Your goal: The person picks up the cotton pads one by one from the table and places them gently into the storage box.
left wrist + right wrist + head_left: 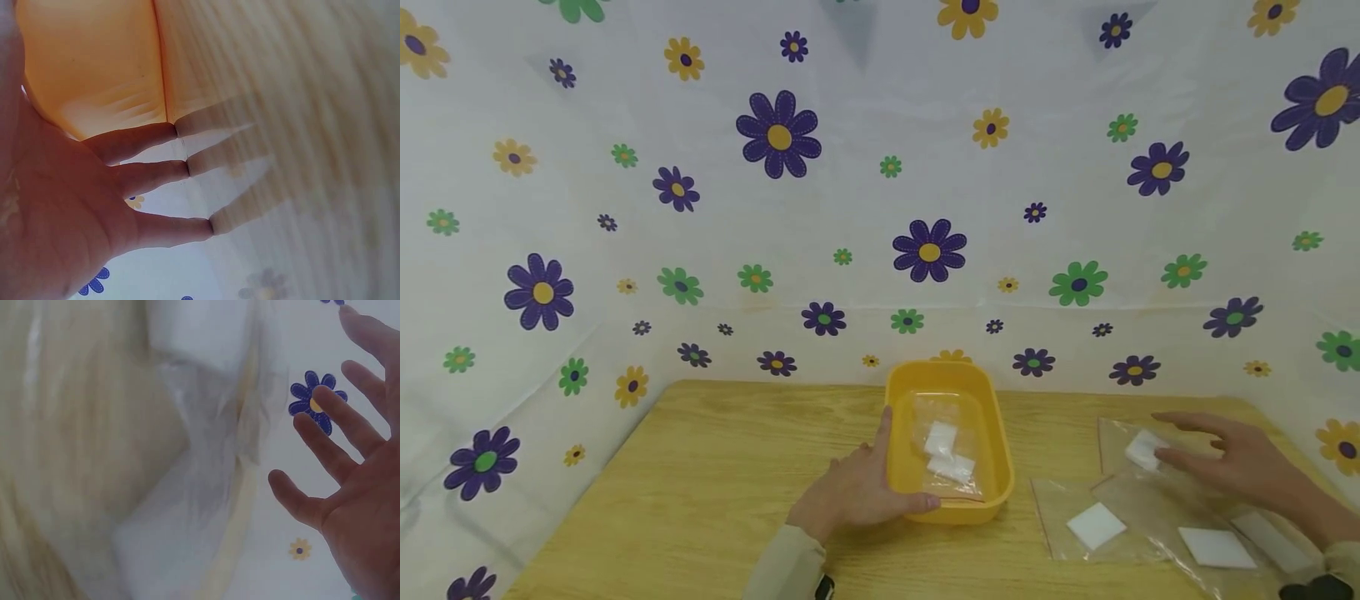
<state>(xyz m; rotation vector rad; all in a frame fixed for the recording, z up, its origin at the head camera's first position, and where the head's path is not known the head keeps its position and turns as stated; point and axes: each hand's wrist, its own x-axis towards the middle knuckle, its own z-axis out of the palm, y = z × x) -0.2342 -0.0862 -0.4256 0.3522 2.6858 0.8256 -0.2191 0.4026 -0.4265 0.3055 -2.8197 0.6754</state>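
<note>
A yellow plastic tray (1004, 467) stands near the back middle of the table, holding clear zip bags (934, 492) with white square pieces (942, 437) inside. My left hand (857, 492) lies against the tray's front left corner, thumb by the front rim. Its fingers (156, 228) look straight and spread in the left wrist view, fingertips on the tabletop. On the right, my right hand (1240, 454) hovers over several clear bags (1056, 533), each with a white piece (1096, 526). Its thumb is close to one white square (1145, 450); the fingers are apart and hold nothing.
The wooden table (722, 483) reaches back to a white flower-printed cloth (850, 208), which also hangs along both sides. The right-hand bags overlap one another, and another white piece (1273, 540) lies under the right forearm.
</note>
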